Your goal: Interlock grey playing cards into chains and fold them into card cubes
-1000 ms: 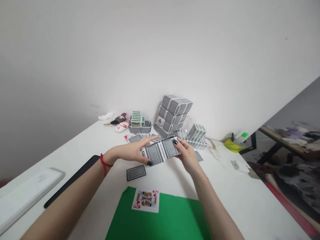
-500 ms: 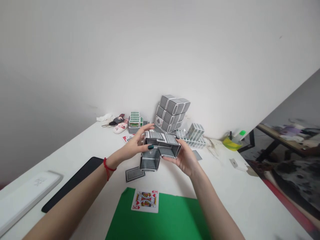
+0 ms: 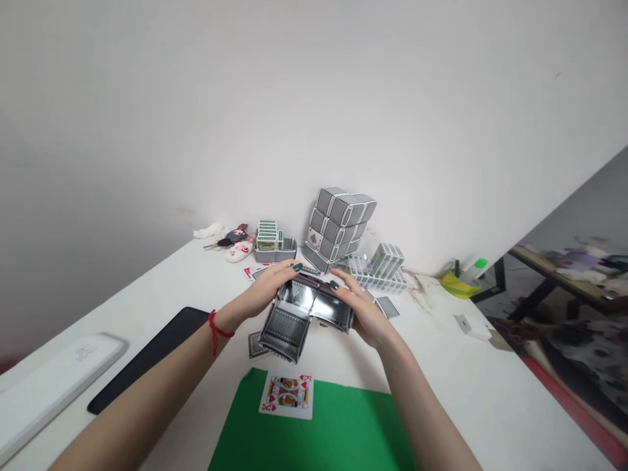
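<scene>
Above the desk I hold a structure of folded playing cards (image 3: 289, 320), its grey patterned backs showing and two faces shining with glare. My left hand (image 3: 267, 286) grips its upper left side, with the thumb on the near top edge. On the right side, my right hand (image 3: 360, 307) is closed around it, thumb on top. A grey-backed card (image 3: 256, 345) lies partly hidden beneath the structure. Nearer to me, a king of hearts (image 3: 287, 395) lies face up on a green sheet (image 3: 343, 435).
Against the wall leans a tall block of folded cards (image 3: 338, 226). Card packs (image 3: 269, 239) stand left of it, and a stack of small boxes (image 3: 387, 261) right. A dark phone-like slab (image 3: 157, 350) and white case (image 3: 63, 386) lie left; a yellow holder (image 3: 458, 284) stands right.
The card structure has been tilted so that its flat faces turn up towards me, and it sits slightly lower. Both hands have shifted their grip along its top edge.
</scene>
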`<state>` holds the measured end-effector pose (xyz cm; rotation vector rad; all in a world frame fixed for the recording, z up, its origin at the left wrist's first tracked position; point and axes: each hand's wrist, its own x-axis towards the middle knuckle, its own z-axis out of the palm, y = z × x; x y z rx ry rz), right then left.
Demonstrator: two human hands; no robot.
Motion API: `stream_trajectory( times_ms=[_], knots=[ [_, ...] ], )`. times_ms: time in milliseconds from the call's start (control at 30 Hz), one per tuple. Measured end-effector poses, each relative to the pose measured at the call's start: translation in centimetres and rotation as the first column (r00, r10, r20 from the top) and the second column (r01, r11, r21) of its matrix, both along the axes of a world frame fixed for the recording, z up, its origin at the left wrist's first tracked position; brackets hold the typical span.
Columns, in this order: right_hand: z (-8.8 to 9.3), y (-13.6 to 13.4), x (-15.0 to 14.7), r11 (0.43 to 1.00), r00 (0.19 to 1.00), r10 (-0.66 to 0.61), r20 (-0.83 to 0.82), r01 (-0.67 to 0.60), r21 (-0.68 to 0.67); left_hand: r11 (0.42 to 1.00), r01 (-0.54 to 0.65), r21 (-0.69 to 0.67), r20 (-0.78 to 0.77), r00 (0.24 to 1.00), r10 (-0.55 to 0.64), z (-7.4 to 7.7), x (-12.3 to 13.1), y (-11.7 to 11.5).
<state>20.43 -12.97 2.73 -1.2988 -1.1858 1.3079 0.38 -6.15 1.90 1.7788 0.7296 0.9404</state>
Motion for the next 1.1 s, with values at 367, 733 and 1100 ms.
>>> stream_trajectory(
  times_ms=[367,733,1100],
  knots=[
    [-4.8,2.8,1.4,0.992,1.000,-0.014,0.027,0.018,-0.123,0.965,0.262,-0.004,-0.366,0.898,-0.245,-1.2,-1.1,0.7],
    [-6.7,3.5,0.7,0.995,1.000,-0.005,0.025,0.007,-0.100,0.931,0.163,0.326,-0.568,0.821,0.055,-3.4,0.3,0.4],
    [-5.9,3.1,0.0,0.997,0.995,-0.047,0.086,0.052,-0.061,0.909,0.087,0.409,-0.577,0.796,0.184,-3.3,1.0,-0.3]
  ],
)
